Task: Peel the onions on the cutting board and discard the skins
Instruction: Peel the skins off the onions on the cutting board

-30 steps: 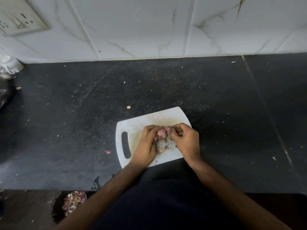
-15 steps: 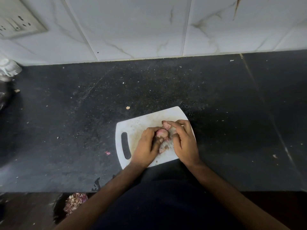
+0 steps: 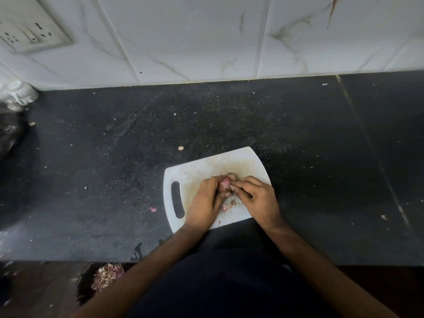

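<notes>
1. The left hand [image 3: 206,200] is curling its fingers around a small pink onion [image 3: 224,183], so its grip is closed on the onion.
2. The right hand [image 3: 258,199] is pinching at the same onion with its fingertips [image 3: 231,187], so its grip is pressed together there. It is too small to tell just what bit it is pinching.
3. The onion is sitting between the two hands, just over the middle of the white cutting board [image 3: 202,171].
4. A little heap of onion skins [image 3: 229,204] is lying on the cutting board, under the hands.
5. The cutting board is lying on a dark table [image 3: 229,125], near the table's front edge. Its handle hole is on its left side.
6. Small crumbs are lying on the table around the cutting board, and one pink bit [image 3: 152,209] is lying just left of it.
7. A white tiled wall [image 3: 195,37] is standing behind the table, well apart from the cutting board, with a socket plate [image 3: 29,33] far to the left.
8. A pile of pink skins [image 3: 106,275] is sitting down low, in front of the table and left of the cutting board.
9. Both arms are reaching forward, and the hands are meeting over the cutting board, backs up.
</notes>
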Available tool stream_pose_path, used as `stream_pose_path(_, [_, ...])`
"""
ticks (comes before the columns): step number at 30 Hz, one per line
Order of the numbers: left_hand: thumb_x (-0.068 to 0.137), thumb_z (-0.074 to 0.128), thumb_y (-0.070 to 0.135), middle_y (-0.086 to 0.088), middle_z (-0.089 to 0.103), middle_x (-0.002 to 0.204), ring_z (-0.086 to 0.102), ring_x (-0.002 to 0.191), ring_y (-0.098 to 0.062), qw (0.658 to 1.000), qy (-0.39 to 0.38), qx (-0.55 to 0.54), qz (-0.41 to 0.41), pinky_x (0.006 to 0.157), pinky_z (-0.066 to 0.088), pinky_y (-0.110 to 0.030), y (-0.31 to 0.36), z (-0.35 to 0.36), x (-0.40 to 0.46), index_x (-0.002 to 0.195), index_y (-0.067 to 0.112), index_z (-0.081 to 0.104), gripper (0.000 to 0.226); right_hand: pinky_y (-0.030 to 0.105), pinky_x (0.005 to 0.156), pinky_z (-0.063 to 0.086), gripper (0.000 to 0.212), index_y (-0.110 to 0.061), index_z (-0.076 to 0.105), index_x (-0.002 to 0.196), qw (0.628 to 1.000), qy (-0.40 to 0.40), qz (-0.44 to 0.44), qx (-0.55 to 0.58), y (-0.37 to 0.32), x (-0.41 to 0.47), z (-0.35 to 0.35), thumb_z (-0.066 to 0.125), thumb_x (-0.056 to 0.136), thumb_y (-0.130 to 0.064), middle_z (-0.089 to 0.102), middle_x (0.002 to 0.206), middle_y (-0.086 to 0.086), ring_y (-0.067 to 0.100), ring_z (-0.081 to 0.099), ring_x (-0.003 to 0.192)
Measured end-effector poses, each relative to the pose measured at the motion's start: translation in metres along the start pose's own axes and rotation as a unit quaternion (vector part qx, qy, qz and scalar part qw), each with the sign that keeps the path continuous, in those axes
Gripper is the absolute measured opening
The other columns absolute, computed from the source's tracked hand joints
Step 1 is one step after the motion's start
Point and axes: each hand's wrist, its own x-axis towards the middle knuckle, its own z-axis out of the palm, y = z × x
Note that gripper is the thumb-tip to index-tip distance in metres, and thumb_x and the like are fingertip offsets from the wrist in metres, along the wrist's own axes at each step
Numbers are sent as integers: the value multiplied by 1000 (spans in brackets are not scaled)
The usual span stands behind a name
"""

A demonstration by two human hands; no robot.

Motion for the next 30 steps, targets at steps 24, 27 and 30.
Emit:
stream_pose_path(24, [104,40,31,-10,58,128,46,115,-20,982,-30,167,80,103,42,-30,6,5,-2,141,5,51,47,29,83,60,21,-6,79,107,999,23,-15,-34,8,-8,6,80,86,-10,77,99,0,8,72,90])
stream_pose_path(27, [103,39,36,-6,56,130,45,118,-15,992,-32,117,46,105,36,-19,7,2,-1,144,9,49,49,28,79,60,19,-9,80,104,999,25,-8,-29,8,-2,5,81,86,-12,76,94,-3,5,71,86])
stream_pose_path(30, [105,47,27,-5,57,130,46,115,-12,995,-27,91,33,101,31,-7,5,0,0,143,12,48,41,28,76,60,19,-12,79,105,999,22,2,-33,7,0,7,81,86,-13,74,96,-6,4,70,85])
